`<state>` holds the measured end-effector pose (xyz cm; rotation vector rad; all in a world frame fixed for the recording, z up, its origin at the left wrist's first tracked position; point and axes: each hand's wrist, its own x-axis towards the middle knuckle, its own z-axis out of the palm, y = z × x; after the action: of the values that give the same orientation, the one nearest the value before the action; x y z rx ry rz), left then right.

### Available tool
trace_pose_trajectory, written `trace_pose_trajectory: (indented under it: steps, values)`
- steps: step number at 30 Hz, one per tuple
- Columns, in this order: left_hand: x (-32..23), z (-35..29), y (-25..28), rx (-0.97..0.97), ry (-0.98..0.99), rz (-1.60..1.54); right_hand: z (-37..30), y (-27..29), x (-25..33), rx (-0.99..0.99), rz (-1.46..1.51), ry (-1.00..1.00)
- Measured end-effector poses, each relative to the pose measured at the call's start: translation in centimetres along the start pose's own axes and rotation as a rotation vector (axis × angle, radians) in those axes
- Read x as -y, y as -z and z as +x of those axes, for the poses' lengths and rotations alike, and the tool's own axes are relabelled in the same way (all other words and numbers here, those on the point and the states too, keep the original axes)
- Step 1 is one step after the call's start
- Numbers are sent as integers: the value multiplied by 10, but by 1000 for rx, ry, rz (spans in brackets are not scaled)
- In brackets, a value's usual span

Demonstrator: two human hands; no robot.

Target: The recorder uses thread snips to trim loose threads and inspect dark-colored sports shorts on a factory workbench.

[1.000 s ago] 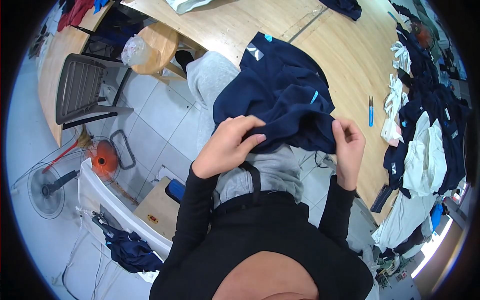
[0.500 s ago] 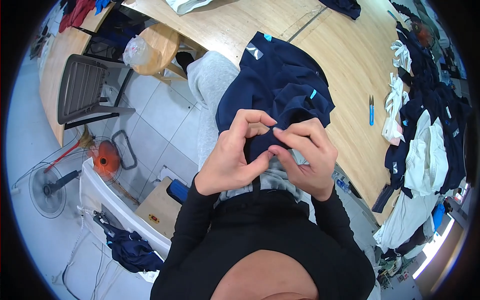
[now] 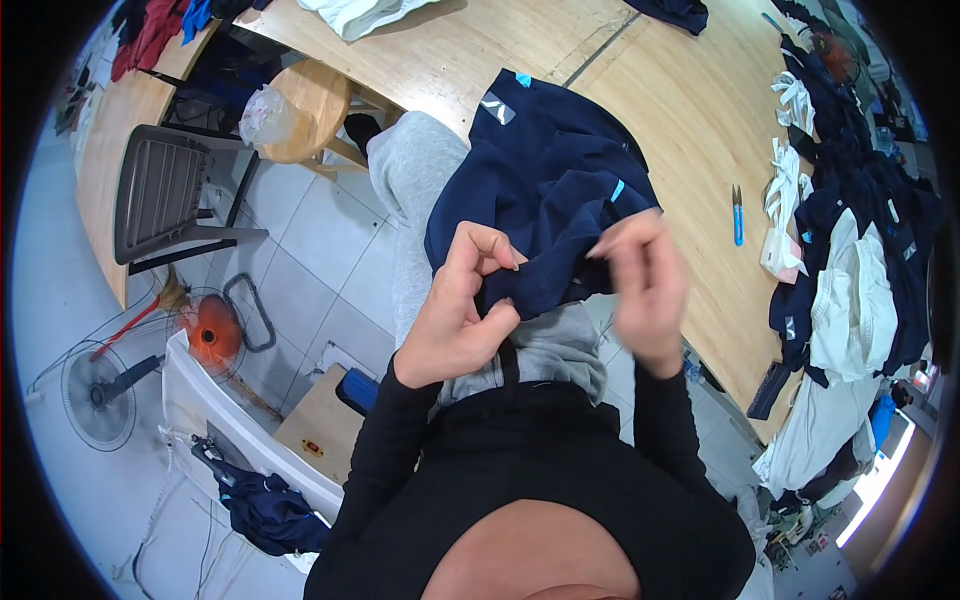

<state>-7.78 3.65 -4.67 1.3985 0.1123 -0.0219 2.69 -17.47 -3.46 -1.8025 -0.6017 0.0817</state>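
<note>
A navy blue garment (image 3: 545, 185) lies across my lap and over the near edge of the table. Light blue tabs and a clear sticker show on it. My left hand (image 3: 463, 305) pinches a folded edge of this cloth between thumb and fingers. Close by on the right, my right hand (image 3: 648, 285) is raised beside the cloth, its fingers bent and smeared by motion. Whether those fingers hold anything, I cannot tell.
Blue thread snips (image 3: 738, 218) lie on the wooden table (image 3: 690, 130). White straps (image 3: 785, 185) and piled white and navy garments (image 3: 845, 320) line its right edge. At left stand a wooden stool (image 3: 312, 125) with a plastic bag, a grey chair (image 3: 165, 195) and an orange fan (image 3: 210, 335).
My right hand has come away from my left, moving right and slightly up. My left hand stays pinched on the navy cloth, and more of its folded edge now shows between the hands.
</note>
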Motion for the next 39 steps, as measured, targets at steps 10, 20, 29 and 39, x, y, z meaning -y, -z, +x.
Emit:
trace_pose_trajectory:
  steps: [10,20,29,39]
  values:
    - [-2,-2,11,-13,5,-75,-38,186,-245,-579,-1087,-142]
    - [4,0,13,12,25,-254,-21,99,-123,-421,-156,-391]
    - [-2,4,11,91,-2,-234,-7,2,12,247,-113,234]
    - [-4,3,16,188,24,-296,-6,-4,14,282,-196,304]
